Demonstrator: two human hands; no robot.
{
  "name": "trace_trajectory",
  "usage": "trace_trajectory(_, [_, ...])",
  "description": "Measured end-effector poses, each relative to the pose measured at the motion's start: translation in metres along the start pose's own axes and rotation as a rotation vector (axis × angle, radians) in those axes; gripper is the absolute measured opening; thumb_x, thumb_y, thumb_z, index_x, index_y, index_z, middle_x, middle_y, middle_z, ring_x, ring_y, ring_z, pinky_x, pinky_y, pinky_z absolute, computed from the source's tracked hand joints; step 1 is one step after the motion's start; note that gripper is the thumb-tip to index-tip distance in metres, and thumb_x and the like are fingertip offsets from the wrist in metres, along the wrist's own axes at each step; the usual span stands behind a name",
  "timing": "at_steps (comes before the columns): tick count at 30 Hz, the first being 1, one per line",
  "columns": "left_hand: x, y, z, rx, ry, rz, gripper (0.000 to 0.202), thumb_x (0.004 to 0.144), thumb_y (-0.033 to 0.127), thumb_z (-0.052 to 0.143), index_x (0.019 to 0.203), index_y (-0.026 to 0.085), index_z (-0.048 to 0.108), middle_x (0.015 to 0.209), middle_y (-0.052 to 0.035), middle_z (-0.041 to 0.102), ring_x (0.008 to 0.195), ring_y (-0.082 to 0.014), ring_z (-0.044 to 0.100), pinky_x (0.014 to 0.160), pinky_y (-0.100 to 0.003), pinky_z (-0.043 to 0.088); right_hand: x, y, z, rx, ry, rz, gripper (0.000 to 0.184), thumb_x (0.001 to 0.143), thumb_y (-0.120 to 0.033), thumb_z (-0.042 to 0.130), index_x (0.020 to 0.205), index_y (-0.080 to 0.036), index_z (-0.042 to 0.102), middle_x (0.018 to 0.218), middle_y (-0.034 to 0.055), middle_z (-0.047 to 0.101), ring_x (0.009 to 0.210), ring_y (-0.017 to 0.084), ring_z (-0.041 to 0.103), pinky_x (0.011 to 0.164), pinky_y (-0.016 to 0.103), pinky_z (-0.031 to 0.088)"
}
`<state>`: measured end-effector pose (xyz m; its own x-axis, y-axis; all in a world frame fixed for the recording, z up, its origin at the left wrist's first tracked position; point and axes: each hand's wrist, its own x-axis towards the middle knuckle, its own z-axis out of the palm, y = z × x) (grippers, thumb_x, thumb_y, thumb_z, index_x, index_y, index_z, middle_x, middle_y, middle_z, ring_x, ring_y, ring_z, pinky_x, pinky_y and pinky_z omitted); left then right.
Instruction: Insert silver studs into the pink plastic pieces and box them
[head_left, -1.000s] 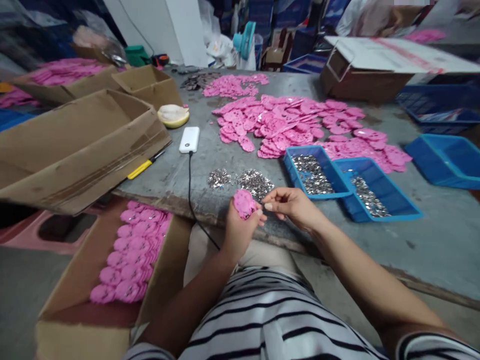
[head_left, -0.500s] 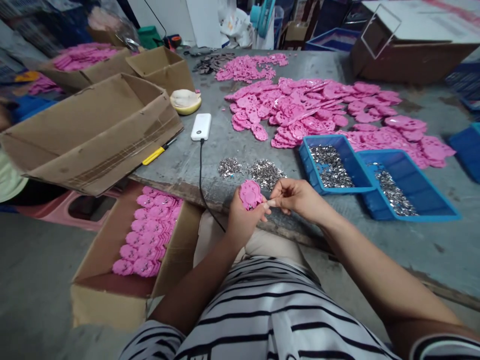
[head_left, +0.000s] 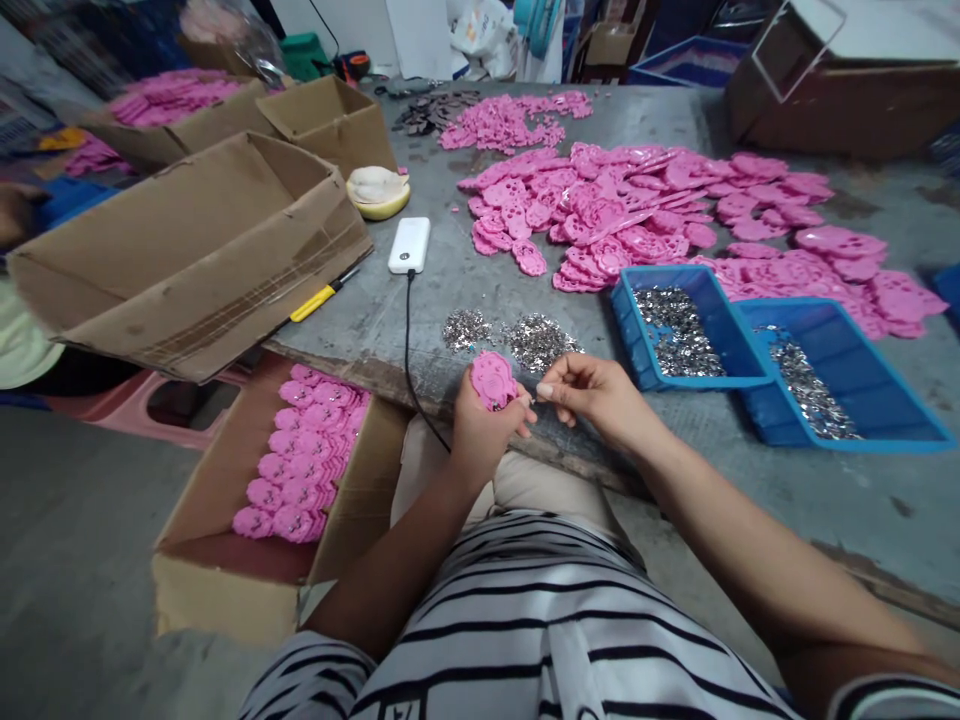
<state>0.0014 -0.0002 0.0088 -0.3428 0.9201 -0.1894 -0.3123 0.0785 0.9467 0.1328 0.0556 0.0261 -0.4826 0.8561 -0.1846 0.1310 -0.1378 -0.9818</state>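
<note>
My left hand [head_left: 484,425] is closed around a pink moulded plastic piece [head_left: 493,380] at the table's near edge. Just right of it, my right hand [head_left: 581,390] is pinched, thumb against forefinger. A tiny thing seems to be at its fingertips, too small to name. The fingertips of both hands almost meet. Beyond them on the table lie two small heaps of shiny metal bits, a smaller heap [head_left: 466,329] and a larger heap [head_left: 541,342]. To the right stand a blue tray [head_left: 694,381] and a second blue tray [head_left: 847,446], both holding metal bits.
Pink pieces [head_left: 637,200] lie piled across the table. A white power bank [head_left: 409,246] trails a black cable near a yellow cutter [head_left: 312,303]. Left, an open carton [head_left: 187,265] sits at the edge; below, another carton [head_left: 225,600] holds stacked pink pieces. A person's hand [head_left: 15,212] shows far left.
My right hand has drawn slightly apart from the left. The pink piece has turned a little in my left hand. The whole view has shifted slightly.
</note>
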Motion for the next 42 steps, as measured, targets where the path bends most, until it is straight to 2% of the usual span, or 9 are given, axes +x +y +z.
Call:
trace_trajectory(2, [0.001,0.000,0.000,-0.024,0.017,0.004,0.030,0.060,0.013,0.067,0.084,0.019,0.049,0.069,0.0044,0.061,0.047,-0.0088,0.058,0.036,-0.018,0.047,-0.002,0.005,0.005,0.070,0.058,0.010,0.042,0.059,-0.052,0.080,0.067,-0.018,0.057,0.050,-0.0050,0.052,0.042,0.007,0.041,0.040,0.021,0.033])
trace_trajectory(6, [0.001,-0.003,0.001,-0.042,0.028,-0.003,0.034,0.059,0.013,0.068,0.087,0.019,0.048,0.070,0.0044,0.061,0.049,-0.0098,0.059,0.038,-0.019,0.048,-0.003,0.012,0.015,0.076,0.054,0.008,0.042,0.061,-0.055,0.079,0.066,-0.018,0.058,0.057,-0.0018,0.058,0.046,0.008,0.040,0.043,0.022,0.030])
trace_trajectory(10, [-0.001,-0.003,0.001,-0.059,0.024,0.000,0.039,0.059,0.018,0.071,0.089,0.019,0.046,0.072,0.0038,0.061,0.050,-0.0104,0.060,0.040,-0.020,0.048,-0.003,0.014,0.016,0.001,0.061,-0.107,0.041,0.069,-0.057,0.072,0.063,-0.020,0.057,0.062,0.0002,0.057,0.059,0.013,0.048,0.057,0.028,0.040])
trace_trajectory(12, [-0.002,0.000,0.000,-0.122,-0.045,-0.030,0.040,0.061,0.027,0.071,0.090,0.020,0.045,0.074,0.0026,0.061,0.051,-0.0121,0.062,0.040,-0.021,0.046,-0.002,0.011,0.012,-0.063,0.072,-0.191,0.038,0.075,-0.055,0.069,0.063,-0.020,0.057,0.072,0.0031,0.059,0.070,0.016,0.053,0.068,0.032,0.044])
trace_trajectory(16, [-0.004,0.010,-0.004,-0.263,-0.245,-0.210,0.044,0.068,0.047,0.060,0.099,0.022,0.042,0.072,0.0000,0.063,0.053,-0.0187,0.066,0.035,-0.021,0.039,-0.003,0.000,0.001,-0.261,0.022,-0.346,0.027,0.083,-0.041,0.063,0.067,-0.019,0.060,0.096,0.0085,0.060,0.094,0.021,0.056,0.086,0.038,0.045])
trace_trajectory(20, [-0.003,0.016,-0.005,-0.268,-0.292,-0.263,0.048,0.069,0.052,0.058,0.104,0.022,0.042,0.071,-0.0004,0.063,0.047,-0.0190,0.064,0.030,-0.020,0.034,-0.003,-0.012,-0.004,-0.469,-0.090,-0.471,0.019,0.087,-0.029,0.057,0.071,-0.019,0.059,0.112,0.0099,0.058,0.106,0.023,0.054,0.096,0.043,0.041])
trace_trajectory(29, [-0.003,0.015,-0.004,-0.256,-0.351,-0.280,0.059,0.072,0.055,0.058,0.118,0.022,0.040,0.069,0.0010,0.063,0.038,-0.0169,0.059,0.025,-0.020,0.032,-0.001,-0.017,-0.008,-0.668,-0.200,-0.522,0.023,0.091,-0.028,0.052,0.071,-0.019,0.058,0.126,0.0117,0.054,0.119,0.027,0.048,0.103,0.049,0.037])
trace_trajectory(38, [-0.001,0.013,-0.005,-0.297,-0.451,-0.254,0.034,0.084,0.046,0.047,0.106,0.021,0.038,0.065,0.0046,0.060,0.033,-0.0162,0.057,0.023,-0.021,0.035,-0.001,-0.020,-0.010,-0.667,-0.259,-0.538,0.024,0.091,-0.028,0.053,0.069,-0.018,0.058,0.121,0.0125,0.054,0.119,0.026,0.048,0.104,0.048,0.036])
trace_trajectory(42, [-0.001,0.012,-0.006,-0.321,-0.481,-0.256,0.030,0.087,0.042,0.042,0.106,0.020,0.039,0.065,0.0041,0.060,0.035,-0.0166,0.059,0.023,-0.021,0.035,-0.001,-0.020,-0.011,-0.642,-0.272,-0.524,0.024,0.091,-0.028,0.054,0.069,-0.018,0.058,0.120,0.0124,0.055,0.119,0.025,0.049,0.105,0.046,0.036])
